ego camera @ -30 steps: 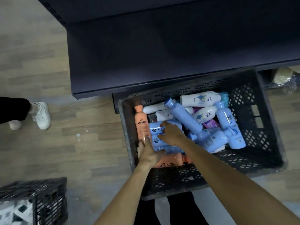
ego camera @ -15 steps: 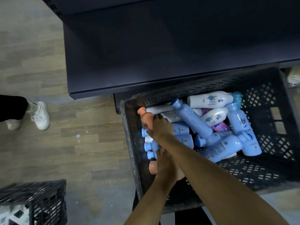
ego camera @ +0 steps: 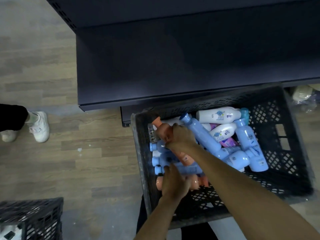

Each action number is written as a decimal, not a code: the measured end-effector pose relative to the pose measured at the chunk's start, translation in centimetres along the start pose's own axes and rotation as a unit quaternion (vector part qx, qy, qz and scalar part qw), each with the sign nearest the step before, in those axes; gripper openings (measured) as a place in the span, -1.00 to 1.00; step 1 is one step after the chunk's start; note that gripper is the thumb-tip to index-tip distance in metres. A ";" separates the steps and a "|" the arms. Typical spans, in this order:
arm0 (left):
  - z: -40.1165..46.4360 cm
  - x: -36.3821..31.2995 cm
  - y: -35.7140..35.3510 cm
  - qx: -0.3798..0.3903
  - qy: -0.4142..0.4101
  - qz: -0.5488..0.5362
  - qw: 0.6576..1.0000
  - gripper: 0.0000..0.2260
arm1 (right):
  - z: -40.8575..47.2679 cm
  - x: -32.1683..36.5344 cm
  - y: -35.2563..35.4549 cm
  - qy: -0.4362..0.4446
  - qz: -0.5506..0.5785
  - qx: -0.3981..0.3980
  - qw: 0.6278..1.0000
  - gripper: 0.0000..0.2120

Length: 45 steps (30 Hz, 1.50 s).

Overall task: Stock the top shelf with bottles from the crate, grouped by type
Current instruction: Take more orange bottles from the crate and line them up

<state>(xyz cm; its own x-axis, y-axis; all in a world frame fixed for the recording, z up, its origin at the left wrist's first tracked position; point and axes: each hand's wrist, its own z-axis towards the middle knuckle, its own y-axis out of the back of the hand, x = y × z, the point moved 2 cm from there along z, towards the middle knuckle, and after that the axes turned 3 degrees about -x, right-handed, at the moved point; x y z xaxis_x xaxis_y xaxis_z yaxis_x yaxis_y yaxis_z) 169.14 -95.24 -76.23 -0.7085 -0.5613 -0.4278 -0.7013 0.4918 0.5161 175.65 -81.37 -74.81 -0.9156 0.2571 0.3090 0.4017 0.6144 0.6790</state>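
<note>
An orange plastic bottle with a matching cap (ego camera: 173, 141) lies tilted in the left part of the black plastic lattice crate (ego camera: 284, 135), its cap up near the crate's far left corner and its body slanting down across a row of pale blue bottles (ego camera: 161, 159) that lie side by side with their caps toward the left wall. The right hand (ego camera: 181, 137) grips this orange bottle around its upper body, fingers curled over it. Nearer the person, a second orange bottle (ego camera: 195, 183) lies on its side along the crate's near left part, and the left hand (ego camera: 173, 184) rests over it with fingers curled round it.

To the right of the hands, a long pale blue bottle with a blue cap (ego camera: 200, 134) lies diagonally over the pile. Beyond it are two white bottles with blue printed labels (ego camera: 218, 115), a pink and purple item (ego camera: 228, 142) partly buried, and more pale blue bottles (ego camera: 249, 144) leaning toward the crate's right side.

The crate stands on a wood-patterned floor (ego camera: 52, 84), its far edge tucked under a dark metal shelf unit (ego camera: 173, 58). At the left edge stands another person's white sneaker (ego camera: 40, 126). A second black lattice crate (ego camera: 34, 217) sits at the lower left corner.
</note>
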 end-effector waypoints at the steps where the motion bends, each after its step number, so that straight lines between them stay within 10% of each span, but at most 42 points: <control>1: -0.4 -0.5 0.8 -0.003 0.021 -0.029 0.999 -0.48 | -1.2 -0.2 0.9 0.013 0.028 -0.009 0.999 -0.60; 11: -8.0 -9.5 10.6 -0.125 0.011 -0.207 0.970 -0.77 | -13.3 1.7 12.1 0.045 0.259 -0.135 0.955 -0.49; 25: -21.4 -18.0 23.9 -0.136 -0.234 -0.079 0.959 -0.65 | -29.8 5.0 26.7 0.143 0.353 -0.279 0.881 -0.54; 45: -41.5 -33.4 48.2 -0.452 -0.469 -0.071 0.755 -0.61 | -49.3 21.9 53.2 0.420 0.280 -0.472 0.723 -0.60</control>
<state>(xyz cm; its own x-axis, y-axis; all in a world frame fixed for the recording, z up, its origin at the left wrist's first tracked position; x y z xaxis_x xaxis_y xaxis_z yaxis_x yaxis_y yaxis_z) 162.32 -80.43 -6.26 -0.6728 0.3621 -0.6451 -0.7354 -0.4222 0.5300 177.75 -79.84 0.90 -0.4311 -0.5193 0.7379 0.9008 -0.2943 0.3191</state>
